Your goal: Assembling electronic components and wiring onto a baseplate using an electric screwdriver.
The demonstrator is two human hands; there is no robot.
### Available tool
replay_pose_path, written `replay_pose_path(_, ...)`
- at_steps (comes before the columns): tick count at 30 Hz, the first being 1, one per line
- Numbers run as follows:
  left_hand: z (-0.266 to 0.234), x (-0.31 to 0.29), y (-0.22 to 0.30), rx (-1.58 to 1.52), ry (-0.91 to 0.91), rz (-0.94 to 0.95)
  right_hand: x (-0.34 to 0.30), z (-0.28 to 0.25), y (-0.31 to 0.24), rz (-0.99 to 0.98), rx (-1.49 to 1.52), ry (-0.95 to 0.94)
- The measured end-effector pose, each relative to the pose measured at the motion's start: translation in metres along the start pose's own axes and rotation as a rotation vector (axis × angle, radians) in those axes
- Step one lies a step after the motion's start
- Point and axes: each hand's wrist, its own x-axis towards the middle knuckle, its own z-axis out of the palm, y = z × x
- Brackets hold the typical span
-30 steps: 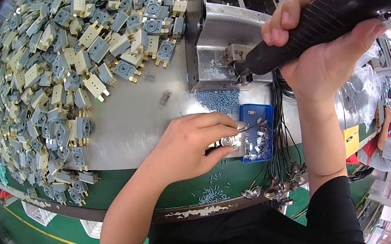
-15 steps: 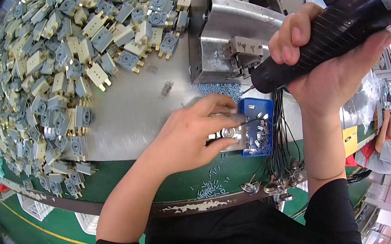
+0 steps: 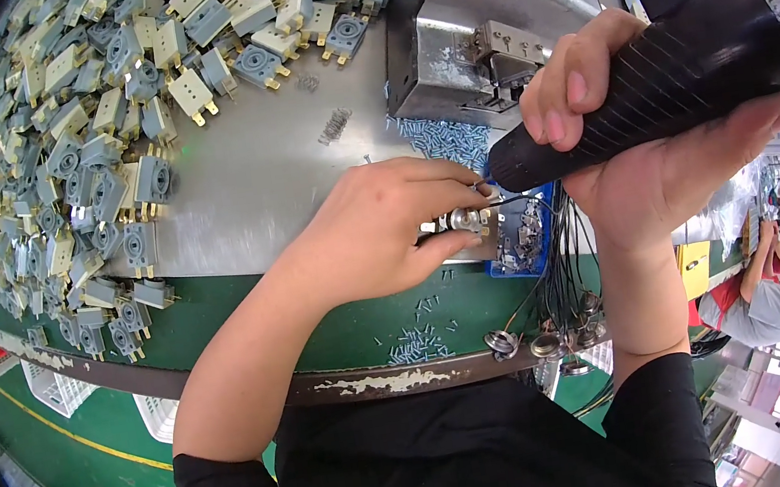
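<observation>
My right hand (image 3: 638, 181) is wrapped round a thick black electric screwdriver (image 3: 687, 68). Its nose tilts down to the left and reaches the fingertips of my left hand (image 3: 391, 213). Those fingers are curled round a small silver metal part (image 3: 463, 220) with a round piece on it and a black wire running off to the right. The screwdriver's bit is mostly hidden by my fingers. A blue tray (image 3: 519, 274) of small metal pieces lies just right of the part. Beyond the fingertips, bluish screws (image 3: 443, 138) lie in a heap.
Grey and cream plug-like units (image 3: 118, 113) cover the table's left side. A steel fixture (image 3: 454, 27) stands behind the screws. Loose springs (image 3: 334, 126) lie mid-table, more screws (image 3: 417, 343) near the front edge. Black wires with round metal ends (image 3: 503, 343) hang there. A person (image 3: 762, 304) works at right.
The screwdriver's nose has come left and down to my left fingertips, which have drawn closer together over the metal part. The table has shifted somewhat in view.
</observation>
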Motion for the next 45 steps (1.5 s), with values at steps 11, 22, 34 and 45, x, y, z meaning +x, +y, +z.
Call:
replay_pose_path(11, 0.001, -0.001, -0.003, 0.014, -0.044, -0.004, 0.001, -0.005, -0.003, -0.026, 0.044, 0.001)
replay_pose_path(22, -0.002, 0.001, 0.0, 0.017, -0.065, -0.022, -0.001, 0.0, -0.002, -0.003, 0.006, 0.02)
replay_pose_path(34, -0.004, 0.002, 0.002, 0.01, -0.078, -0.055, 0.0, 0.005, -0.003, -0.009, -0.041, 0.058)
replay_pose_path(45, -0.001, 0.001, 0.002, -0.019, -0.035, -0.026, -0.002, -0.001, -0.01, -0.01, 0.04, 0.018)
